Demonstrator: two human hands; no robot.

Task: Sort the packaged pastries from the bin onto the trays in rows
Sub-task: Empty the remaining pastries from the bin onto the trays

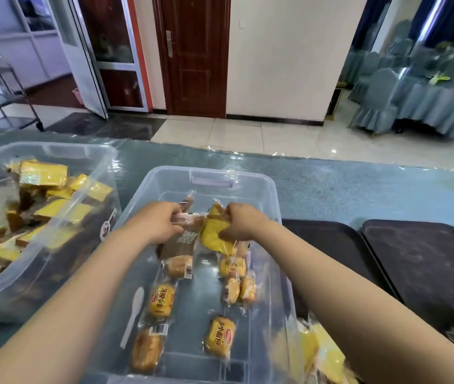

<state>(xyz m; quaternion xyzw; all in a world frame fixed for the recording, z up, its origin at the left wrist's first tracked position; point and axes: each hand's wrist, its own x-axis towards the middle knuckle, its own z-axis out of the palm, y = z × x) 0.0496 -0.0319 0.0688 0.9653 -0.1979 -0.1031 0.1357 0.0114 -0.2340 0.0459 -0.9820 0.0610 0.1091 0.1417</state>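
Note:
A clear plastic bin [271, 195] stands in front of me with several packaged pastries lying loose in it, among them a small round bun [161, 300] and another [219, 336]. My left hand [159, 221] grips a brown wrapped pastry [181, 239] over the middle of the bin. My right hand [243, 221] grips a yellow wrapped cake slice [214, 236] beside it. Two dark trays, one [336, 245] and the other [428, 253], lie to the right of the bin with nothing on their visible parts.
A second clear bin [81, 212] at the left holds several yellow cake slices. A white plastic spoon [134, 314] lies in the middle bin. Yellow packs [322, 353] sit by the bin's near right corner. The table has a teal cloth [358, 189]; chairs stand far right.

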